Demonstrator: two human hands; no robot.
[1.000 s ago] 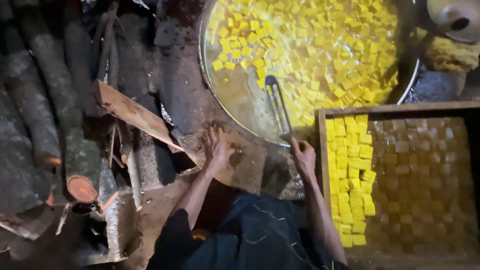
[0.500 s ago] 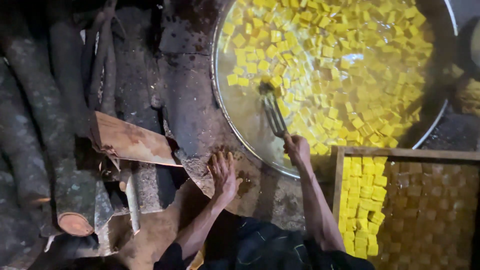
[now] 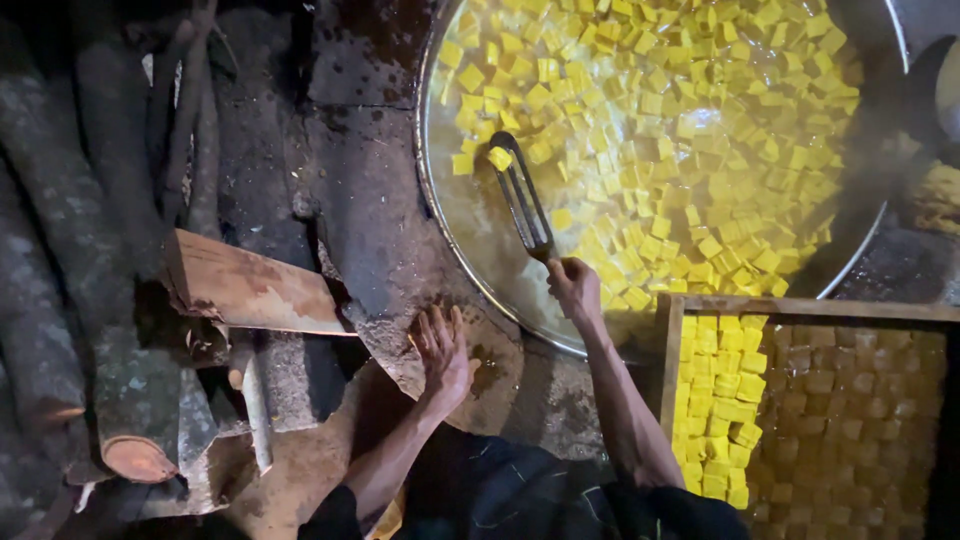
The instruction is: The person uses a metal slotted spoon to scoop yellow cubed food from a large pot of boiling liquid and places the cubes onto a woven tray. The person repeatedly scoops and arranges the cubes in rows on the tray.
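Two hands working here, each doing a different job. Right hand is wrapping closed around the end of a slotted metal spatula, fingers curled tight, and the blade is reaching up and away from that grip into the big round wok, carrying one yellow cube at its far tip – holding it by the very end is probably keeping the fingers back from the hot liquid. Left hand is lying flat and spread open on the rough dark stove top, gripping nothing, sitting just down and left of the right-hand grip – looks like it's bracing the lean over the pan.

Counting: one wok, one spatula, one cube on the blade. Cubes floating in the wok beyond the grip are way too many to count, easily a few hundred. Just below and right of the grip, one wooden tray is sitting near the wok rim, presumably so cubes travel a short way; its brightly lit cubes are making roughly three columns, the rest are fading into shadow so I can't count them. Far left of both hands, a stack of firewood logs plus one flat plank – about five logs showing, hard to be sure in the dark
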